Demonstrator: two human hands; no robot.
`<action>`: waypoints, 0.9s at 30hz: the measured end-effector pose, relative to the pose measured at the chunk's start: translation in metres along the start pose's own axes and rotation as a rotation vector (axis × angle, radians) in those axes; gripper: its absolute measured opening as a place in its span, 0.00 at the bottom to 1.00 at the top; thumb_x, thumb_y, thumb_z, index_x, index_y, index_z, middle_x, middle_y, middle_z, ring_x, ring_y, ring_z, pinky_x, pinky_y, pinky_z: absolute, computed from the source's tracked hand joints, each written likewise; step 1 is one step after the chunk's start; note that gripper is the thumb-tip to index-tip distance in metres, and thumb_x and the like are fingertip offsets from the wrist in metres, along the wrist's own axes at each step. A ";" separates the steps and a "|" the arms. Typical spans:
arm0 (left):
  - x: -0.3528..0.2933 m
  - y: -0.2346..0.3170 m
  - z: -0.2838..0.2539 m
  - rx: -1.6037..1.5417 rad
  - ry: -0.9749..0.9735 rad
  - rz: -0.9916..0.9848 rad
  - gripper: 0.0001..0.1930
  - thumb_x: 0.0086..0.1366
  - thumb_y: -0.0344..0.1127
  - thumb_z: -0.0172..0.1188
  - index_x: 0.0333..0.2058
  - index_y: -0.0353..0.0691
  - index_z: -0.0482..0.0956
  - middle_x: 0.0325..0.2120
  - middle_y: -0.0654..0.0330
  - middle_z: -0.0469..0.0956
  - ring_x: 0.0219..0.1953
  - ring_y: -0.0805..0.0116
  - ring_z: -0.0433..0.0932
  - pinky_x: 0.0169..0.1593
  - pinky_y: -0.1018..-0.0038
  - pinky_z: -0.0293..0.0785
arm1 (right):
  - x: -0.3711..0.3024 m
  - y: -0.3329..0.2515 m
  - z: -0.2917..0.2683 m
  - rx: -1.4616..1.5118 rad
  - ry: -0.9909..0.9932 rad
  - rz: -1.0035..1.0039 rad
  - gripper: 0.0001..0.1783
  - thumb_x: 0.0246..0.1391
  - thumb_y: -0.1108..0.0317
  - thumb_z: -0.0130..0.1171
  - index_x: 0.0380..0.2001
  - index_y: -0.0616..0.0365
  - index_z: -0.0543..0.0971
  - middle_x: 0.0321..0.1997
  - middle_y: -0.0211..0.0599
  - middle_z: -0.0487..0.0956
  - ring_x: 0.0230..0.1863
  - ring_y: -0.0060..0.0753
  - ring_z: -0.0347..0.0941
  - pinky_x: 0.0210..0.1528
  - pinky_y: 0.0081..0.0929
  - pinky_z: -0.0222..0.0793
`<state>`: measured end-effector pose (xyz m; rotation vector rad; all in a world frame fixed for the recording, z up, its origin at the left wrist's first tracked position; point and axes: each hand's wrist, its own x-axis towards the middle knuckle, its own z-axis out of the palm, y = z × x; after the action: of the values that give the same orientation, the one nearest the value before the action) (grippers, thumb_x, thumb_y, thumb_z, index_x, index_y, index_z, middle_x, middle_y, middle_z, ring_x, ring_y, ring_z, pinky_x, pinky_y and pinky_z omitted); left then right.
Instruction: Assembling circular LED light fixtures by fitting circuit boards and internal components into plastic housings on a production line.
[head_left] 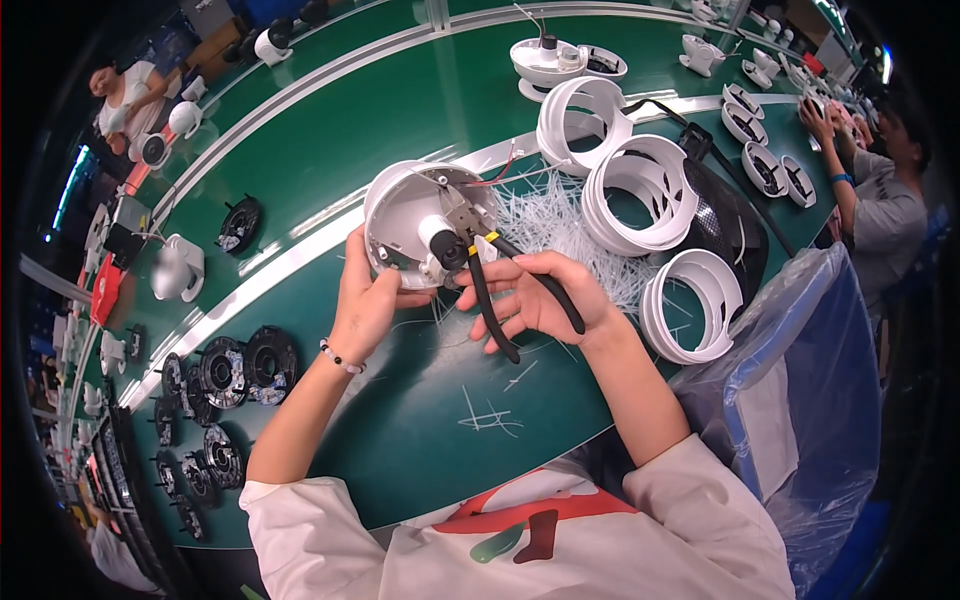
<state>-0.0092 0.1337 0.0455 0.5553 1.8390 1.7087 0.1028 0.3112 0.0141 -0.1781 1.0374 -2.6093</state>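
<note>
My left hand (366, 302) grips the lower left rim of a white bowl-shaped camera housing (393, 212), its open side tilted toward me. Inside the housing sits a white cylinder with a black tip (447, 246). A pair of cutting pliers (484, 302) with black handles and yellow bands rests in my right hand (560, 290), the handles spread between thumb and fingers. The pliers' metal jaws reach into the housing beside the cylinder; exactly what they touch is too small to make out. Thin red and white wires (507, 165) come out over the housing's upper right rim.
Cut white plastic strips (560, 225) are heaped right of the housing, beside stacked white rings (640, 195). Several round black parts (222, 372) lie at left. A blue bin lined with clear plastic (800, 370) stands at right. Co-workers (885, 190) sit along the bench.
</note>
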 end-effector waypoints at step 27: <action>0.020 -0.006 0.006 -0.176 -0.025 -0.080 0.25 0.49 0.21 0.35 0.50 0.33 0.50 0.39 0.47 0.67 0.33 0.54 0.75 0.33 0.70 0.78 | -0.008 -0.001 0.002 0.069 0.276 -0.068 0.27 0.54 0.52 0.37 0.43 0.68 0.66 0.28 0.33 0.70 0.22 0.29 0.69 0.21 0.24 0.66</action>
<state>-0.0199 0.1505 0.0366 0.4238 1.6506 1.7792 0.1105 0.3129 0.0165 0.1706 1.0413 -2.7831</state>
